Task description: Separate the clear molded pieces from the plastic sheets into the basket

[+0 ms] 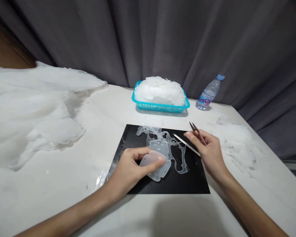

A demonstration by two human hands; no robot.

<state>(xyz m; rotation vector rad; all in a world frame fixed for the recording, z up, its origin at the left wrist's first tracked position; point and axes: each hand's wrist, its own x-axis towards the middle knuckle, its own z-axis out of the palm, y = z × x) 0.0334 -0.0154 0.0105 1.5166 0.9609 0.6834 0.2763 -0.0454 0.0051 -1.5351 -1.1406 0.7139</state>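
The left hand (135, 164) pinches a translucent piece (159, 172) above the black mat (172, 187); the right hand (210, 149) grips tweezers (196, 130). Webby scrap (184, 171) lies beneath (whether fully detached, I can't tell). Work looks partway: the blue basket (160, 107) is heaped, white sheets (46, 112) seemingly remain.
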